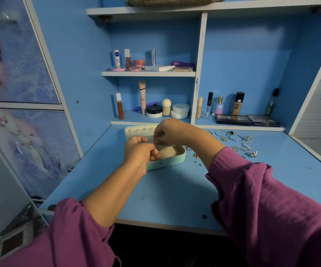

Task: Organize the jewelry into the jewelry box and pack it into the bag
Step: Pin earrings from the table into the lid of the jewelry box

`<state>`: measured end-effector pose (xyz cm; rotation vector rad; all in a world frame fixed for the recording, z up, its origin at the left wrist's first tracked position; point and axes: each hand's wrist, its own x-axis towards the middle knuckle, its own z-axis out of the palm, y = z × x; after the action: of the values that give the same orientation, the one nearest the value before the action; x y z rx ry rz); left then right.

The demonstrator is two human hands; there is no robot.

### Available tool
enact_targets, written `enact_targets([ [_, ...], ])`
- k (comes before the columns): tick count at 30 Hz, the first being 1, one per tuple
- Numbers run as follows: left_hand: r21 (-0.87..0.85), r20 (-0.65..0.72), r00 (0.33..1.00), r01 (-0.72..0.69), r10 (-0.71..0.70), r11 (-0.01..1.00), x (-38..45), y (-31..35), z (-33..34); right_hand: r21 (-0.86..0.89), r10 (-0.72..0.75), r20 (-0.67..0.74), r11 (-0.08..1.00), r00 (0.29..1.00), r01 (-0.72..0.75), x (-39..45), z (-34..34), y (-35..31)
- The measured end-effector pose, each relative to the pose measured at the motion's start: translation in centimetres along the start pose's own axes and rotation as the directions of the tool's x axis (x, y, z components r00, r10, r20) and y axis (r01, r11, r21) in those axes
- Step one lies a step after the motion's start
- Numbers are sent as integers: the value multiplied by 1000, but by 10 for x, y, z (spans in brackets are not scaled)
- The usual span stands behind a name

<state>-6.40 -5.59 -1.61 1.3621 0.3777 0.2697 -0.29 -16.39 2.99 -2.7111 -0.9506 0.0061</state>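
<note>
A mint-green jewelry box [167, 163] lies open on the blue desk, its lid [136, 130] tipped back and a beige lining showing inside. Both my hands hover over the open box, fingertips meeting. My left hand [139, 149] has its fingers curled and my right hand [167, 132] pinches downward beside it; they seem to hold one tiny piece of jewelry, too small to make out. Loose silver jewelry [238, 143] — hoops, rings, small earrings — lies scattered on the desk to the right of the box. No bag can be identified on the desk.
Cosmetics bottles and jars [155, 110] fill the shelves behind the box. Two dark eyeshadow palettes [248, 120] lie at the back right. A woven item [175, 0] sits on the top shelf. The desk's front edge [165, 225] is near my elbows.
</note>
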Motion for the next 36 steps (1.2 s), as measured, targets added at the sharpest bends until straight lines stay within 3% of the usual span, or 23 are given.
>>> enact_targets([
  [9, -8, 6, 1000, 2, -1, 1000, 0, 0, -1, 40, -1, -3, 999, 1000, 1, -1, -4, 1],
  [27, 10, -18, 1000, -6, 6, 1000, 2, -3, 0, -52, -23, 66, 998, 998, 26, 5, -7, -4],
  [32, -7, 55, 998, -19, 19, 1000, 0, 1, -3, 112, -4, -30, 994, 1000, 7, -3, -6, 10],
  [36, 26, 107, 991, -80, 77, 996, 1, 3, -7, 367, 160, -186, 927, 969, -82, -19, -9, 35],
])
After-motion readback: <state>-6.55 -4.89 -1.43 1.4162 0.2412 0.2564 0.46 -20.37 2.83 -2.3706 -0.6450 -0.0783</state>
